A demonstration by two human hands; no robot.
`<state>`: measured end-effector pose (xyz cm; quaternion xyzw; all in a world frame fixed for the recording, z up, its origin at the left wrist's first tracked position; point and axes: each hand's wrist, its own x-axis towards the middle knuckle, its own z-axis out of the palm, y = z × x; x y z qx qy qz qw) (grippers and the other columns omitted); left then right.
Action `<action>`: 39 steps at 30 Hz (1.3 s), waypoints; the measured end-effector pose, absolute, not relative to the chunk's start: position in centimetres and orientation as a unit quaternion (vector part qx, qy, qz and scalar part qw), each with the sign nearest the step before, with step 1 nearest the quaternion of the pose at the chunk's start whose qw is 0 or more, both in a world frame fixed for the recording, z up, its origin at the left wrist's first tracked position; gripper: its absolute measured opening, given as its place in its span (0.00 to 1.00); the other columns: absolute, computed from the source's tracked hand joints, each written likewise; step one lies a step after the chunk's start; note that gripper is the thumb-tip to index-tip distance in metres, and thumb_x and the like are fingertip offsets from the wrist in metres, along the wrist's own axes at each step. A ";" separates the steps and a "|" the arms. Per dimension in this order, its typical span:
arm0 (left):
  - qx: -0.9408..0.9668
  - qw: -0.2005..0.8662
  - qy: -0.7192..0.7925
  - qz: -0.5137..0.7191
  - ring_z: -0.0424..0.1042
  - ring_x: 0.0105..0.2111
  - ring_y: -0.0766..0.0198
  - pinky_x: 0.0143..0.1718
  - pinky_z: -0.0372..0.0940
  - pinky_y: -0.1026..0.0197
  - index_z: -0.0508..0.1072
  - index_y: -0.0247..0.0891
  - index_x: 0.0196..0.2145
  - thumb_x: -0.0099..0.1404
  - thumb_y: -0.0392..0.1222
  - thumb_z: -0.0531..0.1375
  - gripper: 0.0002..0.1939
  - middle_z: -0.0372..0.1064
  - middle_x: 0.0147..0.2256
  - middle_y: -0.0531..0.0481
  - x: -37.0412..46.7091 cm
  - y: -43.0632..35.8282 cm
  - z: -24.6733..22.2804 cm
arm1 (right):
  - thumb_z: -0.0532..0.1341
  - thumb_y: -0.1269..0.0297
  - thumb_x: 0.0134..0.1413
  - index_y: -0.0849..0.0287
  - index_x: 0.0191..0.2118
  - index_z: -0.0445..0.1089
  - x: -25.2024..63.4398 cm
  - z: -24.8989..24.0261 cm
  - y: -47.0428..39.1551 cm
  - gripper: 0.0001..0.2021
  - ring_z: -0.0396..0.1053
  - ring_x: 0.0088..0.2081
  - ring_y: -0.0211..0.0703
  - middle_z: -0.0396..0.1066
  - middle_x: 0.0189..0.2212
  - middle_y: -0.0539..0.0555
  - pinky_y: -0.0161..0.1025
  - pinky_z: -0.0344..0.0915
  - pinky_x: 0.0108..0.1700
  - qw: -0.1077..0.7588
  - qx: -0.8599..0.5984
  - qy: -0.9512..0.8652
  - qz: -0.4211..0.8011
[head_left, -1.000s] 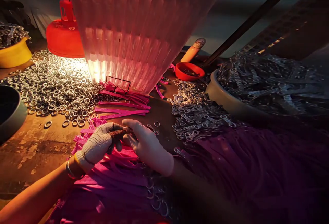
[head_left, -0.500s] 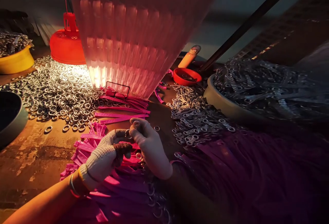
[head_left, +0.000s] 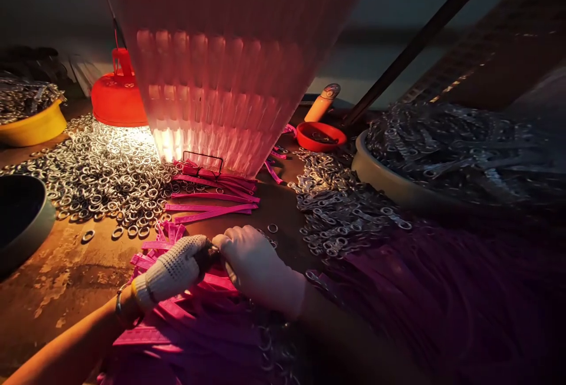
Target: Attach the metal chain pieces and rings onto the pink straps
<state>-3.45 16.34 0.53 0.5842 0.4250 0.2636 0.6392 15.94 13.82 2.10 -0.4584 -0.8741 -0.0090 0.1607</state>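
Observation:
My left hand (head_left: 177,270), in a white dotted glove with dark fingertips, is closed over the pink straps. My right hand (head_left: 260,267), in a plain whitish glove, is closed too, its fingertips meeting the left ones. A small shiny bit of a metal ring (head_left: 215,249) shows where the fingertips meet; the rest is hidden by the fingers. What else the right fingers pinch cannot be made out. Beneath both hands lies a heap of pink straps (head_left: 194,314), with metal rings (head_left: 267,344) at their right ends.
Loose rings (head_left: 119,187) are piled under a red lamp (head_left: 118,99). A translucent ribbed sheet (head_left: 221,78) leans behind several pink straps (head_left: 216,208). Metal clasps (head_left: 331,220) lie at right, near a red bowl (head_left: 321,144) and a large full basin (head_left: 384,178). A dark basin (head_left: 49,226) stands left.
The fingers of both hands have closed and come together at the fingertips. My right hand has turned, its back now facing up. A ring visible at the fingertips before is now mostly covered.

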 end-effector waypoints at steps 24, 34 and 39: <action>0.844 0.217 0.475 0.124 0.73 0.41 0.56 0.46 0.65 0.57 0.77 0.34 0.40 0.64 0.34 0.58 0.09 0.74 0.40 0.40 7.8 31.9 -2.8 | 0.53 0.49 0.65 0.58 0.41 0.73 21.8 -2.6 16.9 0.18 0.66 0.32 0.42 0.72 0.30 0.50 0.37 0.62 0.35 0.476 -0.629 -0.532 0.308; 0.869 0.179 0.449 0.108 0.73 0.37 0.57 0.41 0.64 0.59 0.76 0.36 0.36 0.63 0.31 0.56 0.09 0.75 0.36 0.44 2.3 27.8 1.0 | 0.56 0.58 0.67 0.56 0.42 0.75 20.8 -1.0 16.0 0.12 0.66 0.56 0.51 0.70 0.53 0.61 0.49 0.64 0.56 0.479 -0.569 -0.647 0.168; 0.842 0.251 0.410 0.246 0.73 0.40 0.58 0.45 0.66 0.59 0.76 0.38 0.39 0.60 0.30 0.57 0.12 0.75 0.40 0.44 -1.9 20.7 1.7 | 0.58 0.65 0.67 0.59 0.40 0.74 17.5 1.3 14.4 0.08 0.71 0.44 0.47 0.74 0.44 0.59 0.43 0.66 0.46 0.286 -0.512 -0.799 0.136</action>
